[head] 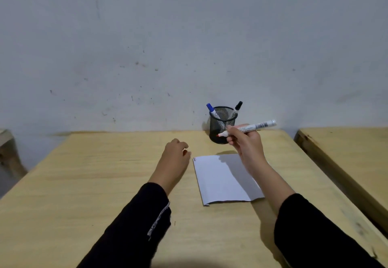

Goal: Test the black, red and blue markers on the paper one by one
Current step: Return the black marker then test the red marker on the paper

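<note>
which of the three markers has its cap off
The red marker in the right hand: its bare red tip shows. The blue marker and black marker stand capped in the mesh cup.

Paper (222, 178) lay on table (105, 173), holder (222, 125) just behind it w/ two markers (210, 110) inside. Left hand (175, 154) rested left of paper.

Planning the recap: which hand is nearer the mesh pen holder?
Right. The right hand holds the uncapped red marker just in front of the mesh pen holder, overlapping it in view. The left hand sits farther left, beside the paper.
</note>
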